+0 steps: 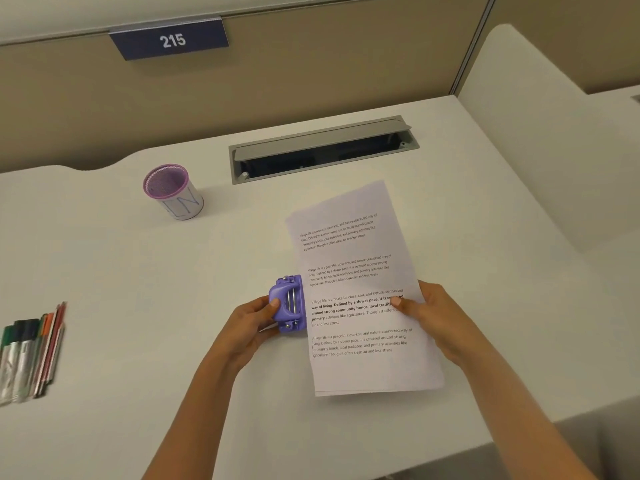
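Observation:
A small stack of printed white paper sheets [356, 271] is held above the white desk [138, 271], long side running away from me. My right hand [429, 317] pinches its right edge, thumb on top of the print. A purple hole punch [289, 304] sits against the stack's left edge, with that edge in its slot. My left hand [252, 320] grips the punch from the left, thumb pressed on its top.
A purple mesh pen cup [172, 191] stands at the back left. Several markers and pens [31, 351] lie at the left edge. A grey cable hatch [322, 148] is open behind the paper. A beige partition carries a "215" sign [169, 39].

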Demonstrator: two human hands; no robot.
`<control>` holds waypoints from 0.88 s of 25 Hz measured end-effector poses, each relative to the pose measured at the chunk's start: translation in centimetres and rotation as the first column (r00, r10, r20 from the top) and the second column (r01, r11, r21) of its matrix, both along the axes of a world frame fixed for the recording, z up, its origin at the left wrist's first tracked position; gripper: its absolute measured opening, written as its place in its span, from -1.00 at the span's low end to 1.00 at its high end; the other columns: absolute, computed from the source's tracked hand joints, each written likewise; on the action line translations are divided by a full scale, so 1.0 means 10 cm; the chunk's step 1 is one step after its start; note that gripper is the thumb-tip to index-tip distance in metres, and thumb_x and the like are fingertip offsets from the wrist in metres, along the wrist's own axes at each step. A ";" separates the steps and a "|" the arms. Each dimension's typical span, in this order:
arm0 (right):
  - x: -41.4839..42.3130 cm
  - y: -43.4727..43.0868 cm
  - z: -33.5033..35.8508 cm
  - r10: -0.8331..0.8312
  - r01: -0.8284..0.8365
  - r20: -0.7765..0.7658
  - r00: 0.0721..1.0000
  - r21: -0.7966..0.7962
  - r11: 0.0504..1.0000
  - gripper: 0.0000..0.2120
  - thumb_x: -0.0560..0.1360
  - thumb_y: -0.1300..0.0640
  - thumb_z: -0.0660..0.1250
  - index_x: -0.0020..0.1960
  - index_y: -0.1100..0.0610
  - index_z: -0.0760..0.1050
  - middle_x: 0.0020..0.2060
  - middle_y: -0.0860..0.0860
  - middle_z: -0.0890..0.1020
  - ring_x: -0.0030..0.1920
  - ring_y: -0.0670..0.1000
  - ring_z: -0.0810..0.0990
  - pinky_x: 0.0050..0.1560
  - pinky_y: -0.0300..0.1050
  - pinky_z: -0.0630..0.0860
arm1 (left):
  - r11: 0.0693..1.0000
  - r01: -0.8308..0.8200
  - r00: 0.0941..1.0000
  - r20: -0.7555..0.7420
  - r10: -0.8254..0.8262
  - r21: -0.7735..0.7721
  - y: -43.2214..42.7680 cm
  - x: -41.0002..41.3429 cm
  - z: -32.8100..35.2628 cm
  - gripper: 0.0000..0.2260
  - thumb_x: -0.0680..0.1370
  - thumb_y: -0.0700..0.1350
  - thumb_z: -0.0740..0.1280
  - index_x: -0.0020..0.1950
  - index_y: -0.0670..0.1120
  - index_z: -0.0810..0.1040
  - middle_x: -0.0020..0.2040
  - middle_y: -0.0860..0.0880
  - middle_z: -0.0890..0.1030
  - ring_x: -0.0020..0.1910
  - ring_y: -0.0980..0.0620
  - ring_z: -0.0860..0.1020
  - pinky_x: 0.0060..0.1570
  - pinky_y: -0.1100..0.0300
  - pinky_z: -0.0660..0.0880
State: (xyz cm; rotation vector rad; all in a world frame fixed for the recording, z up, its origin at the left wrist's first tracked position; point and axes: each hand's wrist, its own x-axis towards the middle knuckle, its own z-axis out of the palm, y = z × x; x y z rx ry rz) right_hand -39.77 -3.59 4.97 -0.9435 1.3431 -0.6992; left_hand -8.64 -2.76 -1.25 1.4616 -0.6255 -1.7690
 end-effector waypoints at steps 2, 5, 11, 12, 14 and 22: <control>0.00 0.01 -0.01 0.000 0.000 -0.002 1.000 0.005 1.000 -0.76 0.54 0.26 0.33 0.17 0.08 0.61 0.01 -0.01 0.74 0.00 0.04 0.72 0.02 0.00 0.62 | 1.000 -0.002 1.000 -0.004 0.002 0.004 0.01 -0.01 0.00 -0.77 0.56 -0.11 0.30 0.15 -0.18 0.60 0.06 -0.17 0.68 0.01 -0.08 0.65 0.01 0.09 0.58; 0.04 0.03 -0.03 -0.003 0.003 -0.004 1.000 0.006 1.000 -0.76 0.54 0.27 0.33 0.18 0.10 0.60 0.00 0.00 0.74 -0.01 0.04 0.73 -0.02 -0.03 0.63 | 1.000 -0.009 1.000 -0.020 0.009 0.010 0.02 -0.04 0.00 -0.78 0.55 -0.12 0.31 0.14 -0.16 0.61 0.06 -0.16 0.68 0.01 -0.08 0.65 0.06 0.05 0.57; 0.11 0.04 -0.10 -0.002 0.002 -0.028 1.000 0.002 1.000 -0.76 0.55 0.27 0.32 0.18 0.10 0.60 0.00 0.02 0.74 0.00 0.08 0.72 0.04 0.05 0.63 | 0.999 -0.018 0.999 -0.041 0.019 0.027 0.04 -0.11 0.01 -0.76 0.56 -0.13 0.30 0.17 -0.20 0.58 0.05 -0.17 0.68 0.01 -0.09 0.66 0.01 0.08 0.61; 0.12 0.05 -0.12 -0.002 0.002 -0.028 1.000 0.005 1.000 -0.76 0.55 0.27 0.32 0.18 0.10 0.60 0.01 0.02 0.73 0.00 0.08 0.72 0.06 0.06 0.62 | 0.999 -0.024 0.999 -0.044 0.025 0.031 0.05 -0.12 0.01 -0.76 0.56 -0.14 0.30 0.18 -0.21 0.58 0.06 -0.18 0.68 0.01 -0.10 0.66 0.01 0.08 0.62; 0.16 0.06 -0.17 -0.010 0.010 -0.013 1.000 0.011 1.000 -0.75 0.55 0.28 0.32 0.18 0.10 0.60 0.01 0.01 0.73 0.01 0.06 0.72 0.06 0.05 0.62 | 0.999 -0.031 0.998 -0.046 0.033 0.035 0.05 -0.14 0.01 -0.75 0.57 -0.14 0.30 0.18 -0.22 0.57 0.07 -0.21 0.67 0.01 -0.12 0.66 0.01 0.08 0.63; 0.14 -0.04 -0.46 -0.026 0.013 0.096 0.995 0.136 0.991 -0.73 0.53 0.27 0.35 0.21 0.12 0.58 0.06 0.05 0.72 0.04 0.06 0.71 0.03 0.00 0.62 | 0.996 -0.081 0.978 0.194 0.075 0.021 0.00 -0.25 0.01 -0.73 0.55 -0.11 0.35 0.16 -0.24 0.58 0.01 -0.21 0.68 -0.07 -0.10 0.66 0.01 0.09 0.61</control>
